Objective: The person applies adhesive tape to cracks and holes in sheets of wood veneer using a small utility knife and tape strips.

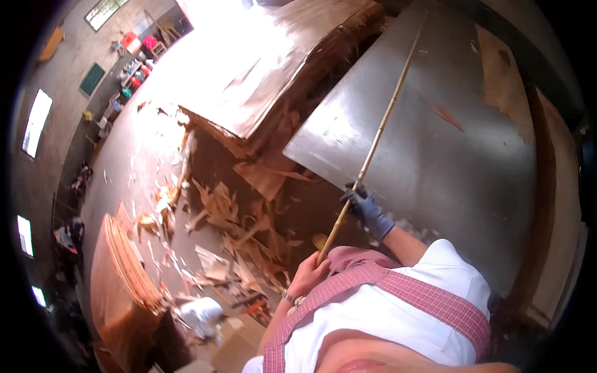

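Observation:
A long thin bamboo pole point(386, 115) slants from my waist out over a smooth grey metal sheet point(460, 180), up to its far end. My bare left hand point(308, 273) is wrapped round the near end of the pole, close to my checked apron. Farther along, my right hand point(368, 213), in a blue-grey glove with dark fingertips, grips the same pole by the sheet's near edge. A small torn brown scrap point(444, 116) lies on the sheet to the right of the pole. A larger pale veneer piece point(502, 81) lies along the sheet's right side.
A tall stack of thin wood veneer sheets point(267, 68) stands left of the metal sheet. Torn veneer scraps point(217, 205) litter the floor. At lower left are another veneer bundle point(124, 267), a white roll point(202, 309) and a cardboard box point(239, 345). Boards point(556, 217) line the right.

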Available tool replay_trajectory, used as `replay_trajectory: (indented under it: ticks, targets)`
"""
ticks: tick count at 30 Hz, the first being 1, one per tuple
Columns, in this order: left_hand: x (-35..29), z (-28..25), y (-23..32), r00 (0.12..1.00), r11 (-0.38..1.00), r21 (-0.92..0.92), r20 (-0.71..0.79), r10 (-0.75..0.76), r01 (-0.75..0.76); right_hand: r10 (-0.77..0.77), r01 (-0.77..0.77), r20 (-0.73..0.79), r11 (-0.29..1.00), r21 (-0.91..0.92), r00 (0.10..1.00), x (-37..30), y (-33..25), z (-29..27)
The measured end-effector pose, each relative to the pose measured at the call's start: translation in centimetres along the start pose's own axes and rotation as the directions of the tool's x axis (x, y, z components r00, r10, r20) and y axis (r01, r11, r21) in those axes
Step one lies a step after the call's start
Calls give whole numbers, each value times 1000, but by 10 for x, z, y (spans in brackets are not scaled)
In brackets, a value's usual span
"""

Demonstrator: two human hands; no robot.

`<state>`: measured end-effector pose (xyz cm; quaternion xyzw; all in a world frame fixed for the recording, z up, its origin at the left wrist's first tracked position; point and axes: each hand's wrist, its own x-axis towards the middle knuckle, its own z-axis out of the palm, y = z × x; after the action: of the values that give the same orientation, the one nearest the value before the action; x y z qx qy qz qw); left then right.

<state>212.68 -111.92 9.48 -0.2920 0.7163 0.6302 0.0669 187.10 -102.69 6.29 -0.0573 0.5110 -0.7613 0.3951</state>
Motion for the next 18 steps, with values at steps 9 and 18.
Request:
replay_trajectory:
  ticks: [9,18]
  targets:
    - [87,-311,-42,904,950,301,-378,202,-86,58,-35,122,983,-182,991,232,61,298]
    - [301,-652,-19,886,891,415,-324,332,-183,-180,171,85,549,-818,980,490,142,442]
